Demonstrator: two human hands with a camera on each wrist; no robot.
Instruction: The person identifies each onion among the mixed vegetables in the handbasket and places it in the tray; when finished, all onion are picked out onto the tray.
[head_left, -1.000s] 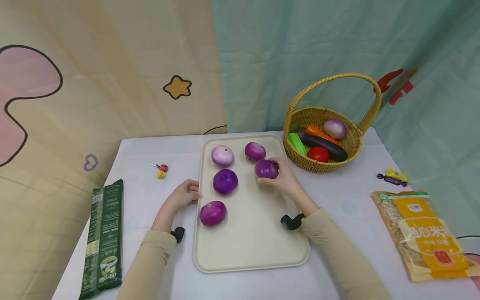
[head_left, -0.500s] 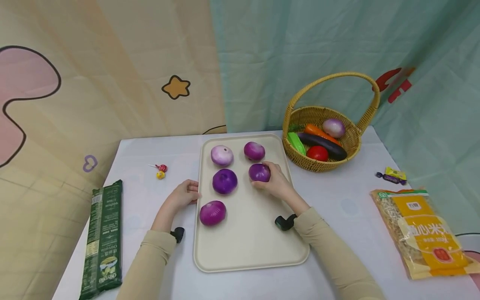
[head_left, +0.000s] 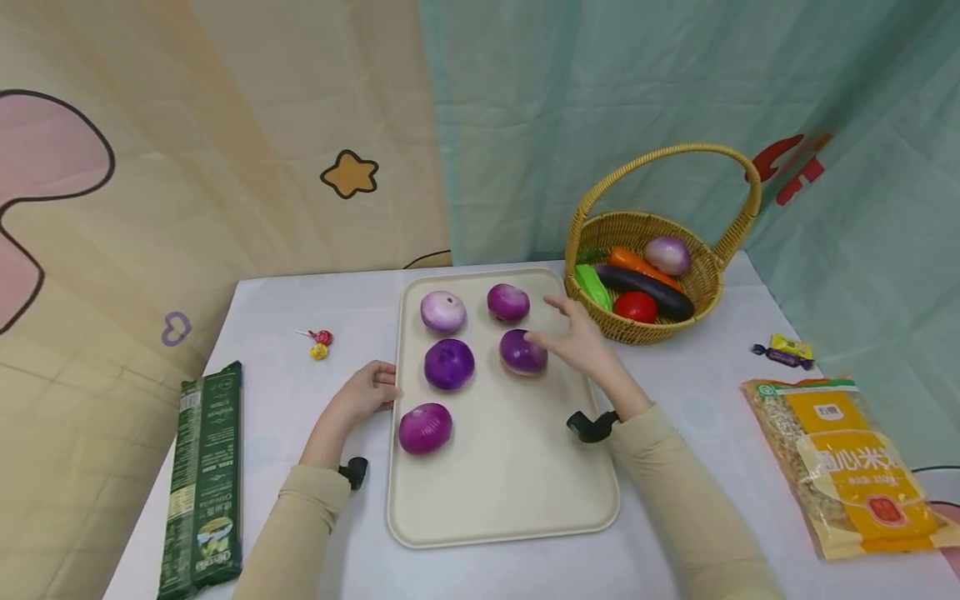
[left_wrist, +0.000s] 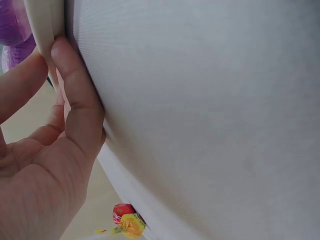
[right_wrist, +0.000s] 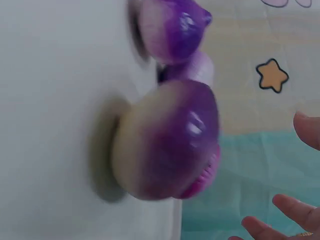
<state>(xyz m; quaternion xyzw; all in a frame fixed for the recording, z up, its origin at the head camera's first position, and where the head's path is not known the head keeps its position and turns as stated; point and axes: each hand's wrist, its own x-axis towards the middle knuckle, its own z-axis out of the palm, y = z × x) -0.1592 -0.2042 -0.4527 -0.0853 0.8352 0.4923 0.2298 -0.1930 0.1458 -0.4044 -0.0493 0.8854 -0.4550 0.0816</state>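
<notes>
A beige tray [head_left: 502,492] bears several purple onions. My left hand [head_left: 365,392] is at its left edge; in the left wrist view, thumb and finger pinch the tray's rim [left_wrist: 44,22]. My right hand [head_left: 581,340] has its fingers spread over the right side of the tray. Just left of its thumb sits a purple onion [head_left: 521,353], which shows large and pale-bottomed in the right wrist view, apart from the fingers. Behind it lies a magenta onion [head_left: 508,302]. Down the left side are a pale onion [head_left: 443,312], a dark purple onion [head_left: 449,364] and a reddish-purple onion [head_left: 425,428].
At the back right stands a wicker basket [head_left: 637,333] holding an eggplant [head_left: 645,287], a tomato [head_left: 636,307], an onion and other vegetables. A yellow food bag [head_left: 847,467] and candies [head_left: 783,353] lie right. A green package [head_left: 201,479] and lollipops [head_left: 320,343] lie left.
My right hand moved the onion a little left on the tray, then let go and drew back to the right with fingers spread. My left hand stayed at the tray's edge.
</notes>
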